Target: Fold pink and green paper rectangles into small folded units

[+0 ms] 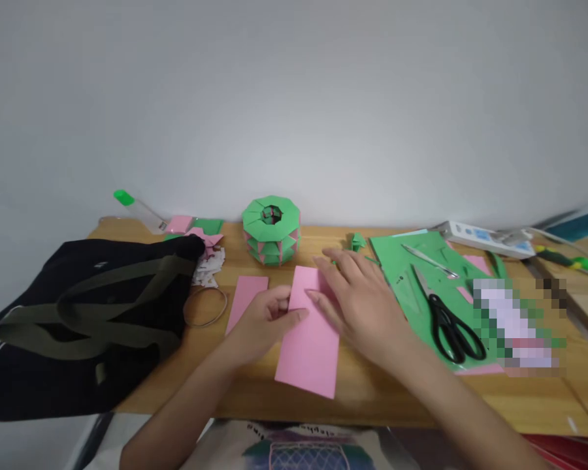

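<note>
A folded-looking strip of pink paper (310, 356) lies slanted in front of me, its near end towards the table edge. My left hand (267, 320) pinches its left edge, thumb on top and fingers curled at the side. Over the strip's upper right part is my right hand (365, 300), fingers stretched out and apart, thumb lying on the paper. Left of them, partly behind my left hand, rests another pink paper piece (247, 297). Beyond stands a round green and pink folded-paper ring (273, 228). A small green folded piece (357, 241) sits past my right fingers.
At left, a black bag (78, 313) with olive straps covers the table (225, 391), beside a tan loop (206, 322) and white scraps (210, 267). To the right, black-handled scissors (453, 329) and a pen (428, 260) lie on green sheets (394, 251). A power strip (487, 238) is behind.
</note>
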A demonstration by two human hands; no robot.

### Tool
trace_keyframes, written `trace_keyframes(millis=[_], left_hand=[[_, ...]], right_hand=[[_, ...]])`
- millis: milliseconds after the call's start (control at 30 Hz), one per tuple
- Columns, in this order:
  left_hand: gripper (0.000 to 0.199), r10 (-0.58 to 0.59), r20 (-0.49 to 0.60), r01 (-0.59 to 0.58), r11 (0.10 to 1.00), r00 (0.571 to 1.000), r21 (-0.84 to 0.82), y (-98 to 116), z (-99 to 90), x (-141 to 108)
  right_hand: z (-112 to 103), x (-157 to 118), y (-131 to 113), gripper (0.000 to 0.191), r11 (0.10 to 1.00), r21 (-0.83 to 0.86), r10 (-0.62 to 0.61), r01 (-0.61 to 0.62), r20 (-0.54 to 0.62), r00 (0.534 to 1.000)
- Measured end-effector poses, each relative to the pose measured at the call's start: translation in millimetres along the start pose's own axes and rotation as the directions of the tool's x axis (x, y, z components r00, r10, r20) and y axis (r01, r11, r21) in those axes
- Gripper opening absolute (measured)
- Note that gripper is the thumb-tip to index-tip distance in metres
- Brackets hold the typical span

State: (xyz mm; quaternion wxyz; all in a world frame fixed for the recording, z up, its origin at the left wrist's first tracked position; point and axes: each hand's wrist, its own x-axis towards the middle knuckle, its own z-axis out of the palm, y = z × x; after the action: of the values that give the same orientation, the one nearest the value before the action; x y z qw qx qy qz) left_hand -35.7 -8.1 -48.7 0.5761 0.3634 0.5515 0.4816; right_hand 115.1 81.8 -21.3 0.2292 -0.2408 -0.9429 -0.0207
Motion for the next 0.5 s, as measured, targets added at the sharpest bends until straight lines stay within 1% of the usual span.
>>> trace_keyframes(millis=[67, 133, 233, 300, 367, 433, 500], left_hand=[[0.024, 0.029, -0.002, -0.029, 1.0, 1.0, 0.006, 2.7, 1.0, -1.5], [0.024, 0.055, -0.022, -0.055, 0.998, 0.998, 0.031, 3.2, 2.5, -2.3], [0.033, 0.089, -0.1, -0.087, 0.996, 0.991, 0.03, 1.8, 5.1, -2.1], [0.039, 0.097, -0.149, -0.102, 0.994, 0.984, -0.028, 0.6, 6.7, -1.0], [0.042, 0.068, -0.167, -0.087, 0.99, 0.984, -0.111, -0.4, 7.9, 0.2], [0.042, -0.007, -0.149, -0.026, 0.976, 0.989, -0.217, -1.0, 8.6, 1.2], [0.04, -0.094, -0.107, 0.052, 0.939, 0.99, -0.341, -1.3, 9.0, 1.6]], right_hand=[[8.4, -4.9, 3.5, 0.031, 0.995, 0.096, 0.018, -0.017, -0.008, 1.0], [10.6, -9.0, 2.6, 0.025, 0.957, 0.277, 0.086, -0.082, -0.003, 0.996], [12.0, -13.4, -1.5, 0.019, 0.816, 0.546, 0.221, -0.188, 0.007, 0.975], [15.0, -16.3, -4.3, 0.017, 0.725, 0.649, 0.296, -0.23, 0.008, 0.955], [19.2, -19.6, -6.8, 0.018, 0.647, 0.715, 0.352, -0.265, 0.028, 0.936], [23.1, -23.0, -8.9, 0.02, 0.584, 0.761, 0.388, -0.283, 0.045, 0.92], [25.7, -26.0, -10.4, 0.023, 0.538, 0.795, 0.406, -0.279, 0.045, 0.913]])
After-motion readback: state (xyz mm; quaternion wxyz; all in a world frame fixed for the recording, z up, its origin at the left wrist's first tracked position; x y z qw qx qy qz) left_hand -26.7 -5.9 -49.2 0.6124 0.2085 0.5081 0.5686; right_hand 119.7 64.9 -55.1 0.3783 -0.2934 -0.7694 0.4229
